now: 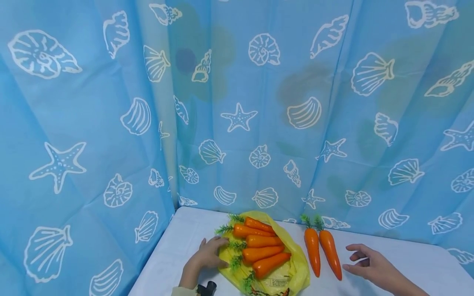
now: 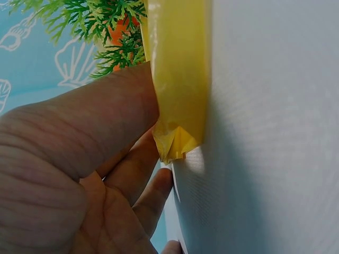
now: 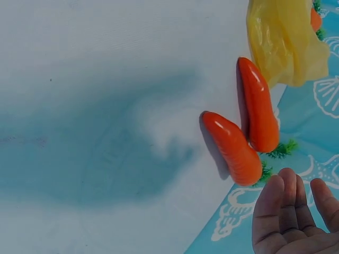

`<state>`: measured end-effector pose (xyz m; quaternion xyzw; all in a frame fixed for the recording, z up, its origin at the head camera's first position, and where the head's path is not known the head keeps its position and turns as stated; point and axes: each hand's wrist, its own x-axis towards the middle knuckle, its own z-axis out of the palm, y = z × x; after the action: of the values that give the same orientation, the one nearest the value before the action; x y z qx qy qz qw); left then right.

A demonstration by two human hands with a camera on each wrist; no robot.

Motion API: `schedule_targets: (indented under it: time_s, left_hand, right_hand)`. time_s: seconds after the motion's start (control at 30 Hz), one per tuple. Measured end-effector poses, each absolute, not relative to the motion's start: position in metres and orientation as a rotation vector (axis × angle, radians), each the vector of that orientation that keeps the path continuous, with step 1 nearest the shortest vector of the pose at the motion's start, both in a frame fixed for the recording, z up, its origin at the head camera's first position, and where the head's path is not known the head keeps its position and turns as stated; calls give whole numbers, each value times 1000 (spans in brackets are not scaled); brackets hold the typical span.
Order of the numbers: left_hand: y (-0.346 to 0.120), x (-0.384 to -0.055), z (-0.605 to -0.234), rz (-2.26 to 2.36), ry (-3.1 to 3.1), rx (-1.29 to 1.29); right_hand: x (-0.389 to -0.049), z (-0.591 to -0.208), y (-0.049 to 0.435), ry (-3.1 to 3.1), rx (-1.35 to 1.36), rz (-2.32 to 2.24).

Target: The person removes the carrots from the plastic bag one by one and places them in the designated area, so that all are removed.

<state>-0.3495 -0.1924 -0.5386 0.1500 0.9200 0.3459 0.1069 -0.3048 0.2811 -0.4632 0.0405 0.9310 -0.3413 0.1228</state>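
Note:
A yellow plastic bag lies on the table with several orange toy carrots on it, their green leafy tops pointing left. My left hand is at the bag's left edge, fingers and thumb spread apart; in the left wrist view the thumb meets the yellow plastic and the fingertips are low beside the white tabletop. Two more carrots, one left and one right, lie side by side right of the bag. My right hand hovers just right of them, fingers loosely bent, holding nothing.
A white cloth covers the table. Blue curtains with white shell prints stand behind it and along the left. A small black object shows by my left wrist, and a printed label sits on the bag.

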Motion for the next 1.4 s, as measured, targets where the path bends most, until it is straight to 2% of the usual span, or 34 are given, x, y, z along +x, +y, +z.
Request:
schedule_targets:
  time_s: [0.73,1.4]
  left_hand:
    - [-195,-347,-539,1021,2705,444]
    - [-192,-349,-538,1008,2717,465]
  right_hand:
    - [-297,-428,242,2705,-107,-1113]
    - [-304,-417,210,2675,-320,-1169]
